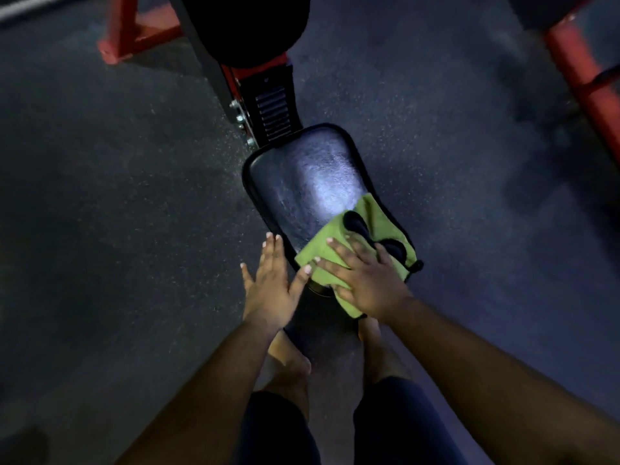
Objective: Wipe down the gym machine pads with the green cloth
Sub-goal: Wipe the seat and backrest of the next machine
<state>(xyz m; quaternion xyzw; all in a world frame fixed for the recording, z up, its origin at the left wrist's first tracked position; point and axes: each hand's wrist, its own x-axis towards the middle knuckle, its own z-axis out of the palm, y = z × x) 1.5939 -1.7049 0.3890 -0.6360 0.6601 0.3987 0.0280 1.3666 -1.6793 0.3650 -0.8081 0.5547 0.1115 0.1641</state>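
Right hand (365,280), fingers spread flat, presses the green cloth (355,243) onto the near end of the seat pad (302,182); left hand (268,280) lies flat, fingers straight, at the pad's edge. Seat wipe under way; upper pad (248,25) judged outstanding

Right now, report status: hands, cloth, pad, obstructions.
Right hand flat on green cloth, pressing it onto seat pad. Left hand open at pad's near-left edge. Nothing blocking the pad surface.
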